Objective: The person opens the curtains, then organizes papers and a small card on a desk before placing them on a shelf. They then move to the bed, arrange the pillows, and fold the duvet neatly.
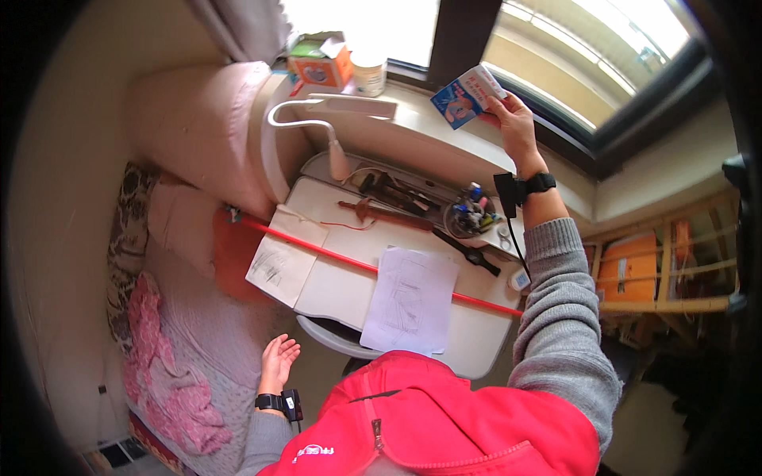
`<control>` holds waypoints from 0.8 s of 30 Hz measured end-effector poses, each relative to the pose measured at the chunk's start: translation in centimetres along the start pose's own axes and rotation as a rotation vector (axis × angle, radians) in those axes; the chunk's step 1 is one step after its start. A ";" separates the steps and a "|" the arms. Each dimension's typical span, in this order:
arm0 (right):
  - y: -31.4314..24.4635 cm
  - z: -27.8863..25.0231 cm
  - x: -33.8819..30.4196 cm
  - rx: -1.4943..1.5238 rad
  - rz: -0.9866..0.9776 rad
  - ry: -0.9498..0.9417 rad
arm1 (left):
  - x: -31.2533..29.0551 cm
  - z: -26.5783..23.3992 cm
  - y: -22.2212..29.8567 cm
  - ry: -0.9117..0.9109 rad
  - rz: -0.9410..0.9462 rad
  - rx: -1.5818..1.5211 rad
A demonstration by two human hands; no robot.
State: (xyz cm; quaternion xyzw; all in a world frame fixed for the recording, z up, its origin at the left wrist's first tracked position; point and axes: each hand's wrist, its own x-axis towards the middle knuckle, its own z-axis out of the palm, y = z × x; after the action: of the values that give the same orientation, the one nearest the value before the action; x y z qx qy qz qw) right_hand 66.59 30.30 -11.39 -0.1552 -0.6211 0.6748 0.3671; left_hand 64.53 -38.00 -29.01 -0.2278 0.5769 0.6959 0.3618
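My right hand (512, 119) is raised at the window, its fingers closed on the edge of a small blue and white box (467, 97) with a picture on its front. The box is held over the window sill (444, 119). Low on the left, my left hand (279, 358) hangs beside the desk's front edge with its fingers apart and nothing in it. Below the right arm, a sheet of paper with a pencil drawing (409, 297) lies on the white desk (337, 289). A long red rod (333, 255) runs across the desktop and under the sheet.
A white desk lamp (339, 159) stands at the desk's back left. An orange and green carton (321, 63) and a white tub (368, 73) sit on the sill. A pen holder (474, 213) is at the back right; a wooden shelf (667, 305) stands right, a bed (202, 317) left.
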 end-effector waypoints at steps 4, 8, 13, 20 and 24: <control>-5.3 -4.2 -5.3 -0.030 -0.049 0.005 | 0.1 3.3 0.1 -0.095 0.008 0.086; -10.3 -8.1 -11.8 -0.053 -0.093 0.050 | 0.2 6.2 -1.0 -0.190 -0.024 0.183; -17.6 -12.0 -23.5 -0.175 -0.129 0.149 | 1.5 10.0 -3.1 -0.394 -0.103 0.306; -27.0 -16.6 -43.8 -0.503 -0.048 0.455 | 2.2 15.8 -6.7 -0.612 -0.181 0.515; -32.6 -20.7 -52.5 -0.596 -0.172 0.693 | 0.4 16.8 -9.4 -0.755 -0.204 0.476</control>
State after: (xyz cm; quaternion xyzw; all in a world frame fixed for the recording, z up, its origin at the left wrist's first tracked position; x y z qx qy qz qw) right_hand 126.03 7.80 3.02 -0.4181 -0.6393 0.3424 0.5470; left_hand 73.21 -21.00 -31.44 0.0755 0.5232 0.5390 0.6558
